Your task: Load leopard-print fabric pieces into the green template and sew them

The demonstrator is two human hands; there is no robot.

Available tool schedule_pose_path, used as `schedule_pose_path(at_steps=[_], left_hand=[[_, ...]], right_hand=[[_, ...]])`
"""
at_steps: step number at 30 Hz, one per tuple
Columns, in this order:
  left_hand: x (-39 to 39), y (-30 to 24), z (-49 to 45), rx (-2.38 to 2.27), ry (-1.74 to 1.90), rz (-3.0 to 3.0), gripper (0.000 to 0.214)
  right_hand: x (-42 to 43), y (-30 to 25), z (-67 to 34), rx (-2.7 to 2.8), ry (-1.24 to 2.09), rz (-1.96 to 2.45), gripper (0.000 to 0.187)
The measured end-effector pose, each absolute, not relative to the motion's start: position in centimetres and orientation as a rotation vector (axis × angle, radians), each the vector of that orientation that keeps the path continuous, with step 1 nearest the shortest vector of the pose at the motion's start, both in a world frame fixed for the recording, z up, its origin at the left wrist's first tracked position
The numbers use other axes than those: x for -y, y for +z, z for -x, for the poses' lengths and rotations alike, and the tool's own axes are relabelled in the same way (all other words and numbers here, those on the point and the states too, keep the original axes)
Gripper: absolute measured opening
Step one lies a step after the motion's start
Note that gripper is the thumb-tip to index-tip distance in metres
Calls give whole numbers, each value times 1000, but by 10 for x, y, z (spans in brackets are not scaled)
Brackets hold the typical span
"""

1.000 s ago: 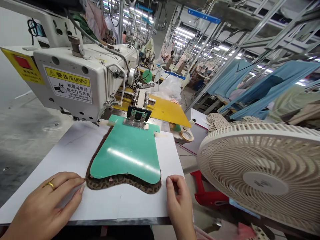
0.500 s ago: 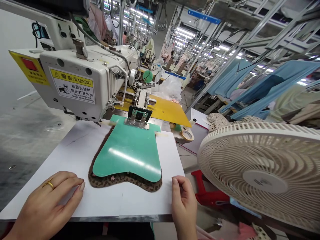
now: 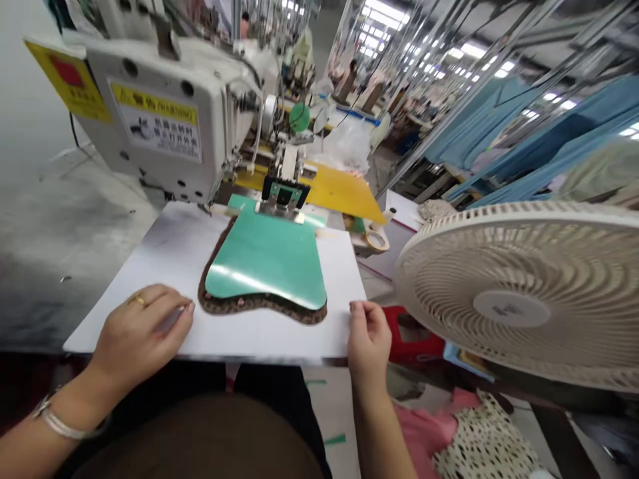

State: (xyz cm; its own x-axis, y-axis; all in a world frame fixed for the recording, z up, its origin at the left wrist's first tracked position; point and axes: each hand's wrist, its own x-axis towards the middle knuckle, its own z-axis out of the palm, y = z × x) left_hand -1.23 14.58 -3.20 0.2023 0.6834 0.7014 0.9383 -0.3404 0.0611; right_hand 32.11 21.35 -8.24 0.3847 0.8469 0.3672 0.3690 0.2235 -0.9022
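A green plastic template [image 3: 269,259] lies over a piece of brown leopard-print fabric [image 3: 259,305], whose edge shows at the left and front. Both rest on a white board [image 3: 334,266] under the sewing machine. A metal clamp [image 3: 282,207] sits on the template's back end. To the left of the fabric, my left hand [image 3: 144,326], with a ring, rests on the board. Its thumb and index tips meet, and I see nothing between them. Beside the board's right front corner is my right hand [image 3: 369,336], fingers curled in, with nothing visible in them.
The white sewing machine head [image 3: 164,113] with a warning label stands at the left. A yellow plate [image 3: 344,189] and a tape roll [image 3: 377,241] lie behind the board. A large fan [image 3: 514,306] is close on the right, with spotted fabric [image 3: 484,439] below it.
The view has tilted down, so the board and machine sit higher and my lap shows. Both hands keep about the same places around the board. The template and fabric look unmoved on it.
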Motion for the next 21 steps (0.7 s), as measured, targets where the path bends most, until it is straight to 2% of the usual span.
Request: schedule_pose_path(at_steps=[11,17,21], left_hand=[[-140,-24,9,1740,-769,2148,27],[-142,-28,10,1598,-849,2141,19],[-143,-32,13,1409,-986,2108,6]], right_hand=[[-210,-87,-318,1196,409,1325,30],[-210,-88,-318,1217,391,1328,28],[-208,-90,-318,1214,371,1314,27]])
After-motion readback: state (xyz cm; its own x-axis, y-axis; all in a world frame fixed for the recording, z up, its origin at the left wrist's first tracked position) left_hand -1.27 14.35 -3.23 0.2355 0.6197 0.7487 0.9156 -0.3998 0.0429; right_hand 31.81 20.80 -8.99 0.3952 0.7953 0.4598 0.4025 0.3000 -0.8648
